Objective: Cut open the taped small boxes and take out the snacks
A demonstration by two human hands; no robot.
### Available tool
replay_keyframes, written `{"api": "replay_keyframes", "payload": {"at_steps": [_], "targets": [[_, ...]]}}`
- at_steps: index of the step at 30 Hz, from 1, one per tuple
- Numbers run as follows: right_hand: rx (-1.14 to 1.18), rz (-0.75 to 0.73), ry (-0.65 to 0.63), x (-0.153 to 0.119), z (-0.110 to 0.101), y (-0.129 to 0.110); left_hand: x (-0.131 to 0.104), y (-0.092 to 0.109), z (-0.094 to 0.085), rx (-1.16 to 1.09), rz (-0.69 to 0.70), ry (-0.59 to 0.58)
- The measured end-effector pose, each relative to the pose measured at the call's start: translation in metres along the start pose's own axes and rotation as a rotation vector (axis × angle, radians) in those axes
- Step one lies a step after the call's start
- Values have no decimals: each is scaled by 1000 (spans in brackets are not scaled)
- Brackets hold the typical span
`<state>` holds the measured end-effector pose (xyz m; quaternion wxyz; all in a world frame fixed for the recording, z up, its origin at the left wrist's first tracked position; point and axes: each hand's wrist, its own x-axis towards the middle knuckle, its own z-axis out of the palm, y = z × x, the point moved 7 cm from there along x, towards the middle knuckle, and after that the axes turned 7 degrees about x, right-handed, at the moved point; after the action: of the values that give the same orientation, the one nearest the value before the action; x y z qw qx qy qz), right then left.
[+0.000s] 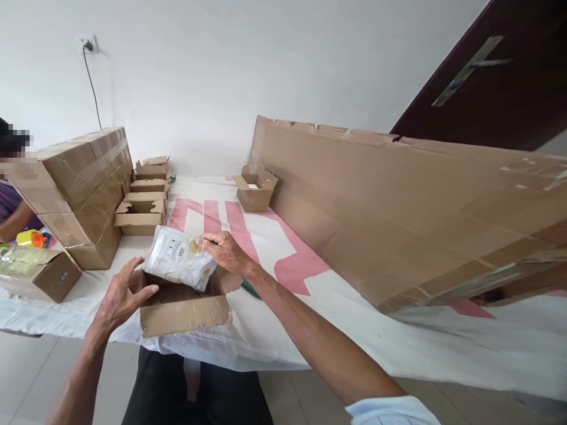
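My right hand (228, 251) pinches the upper right corner of a white printed pouch (175, 257). The pouch is tilted over an open cardboard box (186, 316) at the near edge of the table, partly covering its inside. At the box's left side is my left hand (124, 295), its thumb over the rim and its fingers spread apart. A bit of something green (251, 288) shows beside the box, mostly behind my right forearm.
Taped cartons (84, 183) are stacked at left, beside a row of open small boxes (139, 218). Another open box (254, 192) stands farther back. A tall cardboard panel (398, 218) borders the right. A co-worker's arm (18, 221) and a yellow tape roll (30, 238) are far left.
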<state>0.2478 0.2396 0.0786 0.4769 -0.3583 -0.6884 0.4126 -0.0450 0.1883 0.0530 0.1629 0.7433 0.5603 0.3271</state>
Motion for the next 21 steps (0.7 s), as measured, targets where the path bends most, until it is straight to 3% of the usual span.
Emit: {"api": "replay_keyframes", "payload": {"at_steps": [7,10,13,15,18,21], "targets": [[127,-45,64,5,9,1,9,32,7,-476,-76,-2],[175,-1,209,5,8,12,5,45,2,-341,-42,158],[257,138,332,-8,14,25,-8,68,-3,-72,120,359],[436,212,196,-19,37,24,-18,81,4,92,232,404],[745,184,-60,-36,71,1,-27,94,24,237,347,358],[835,157,-44,-42,75,-12,-31,105,38,292,463,304]]}}
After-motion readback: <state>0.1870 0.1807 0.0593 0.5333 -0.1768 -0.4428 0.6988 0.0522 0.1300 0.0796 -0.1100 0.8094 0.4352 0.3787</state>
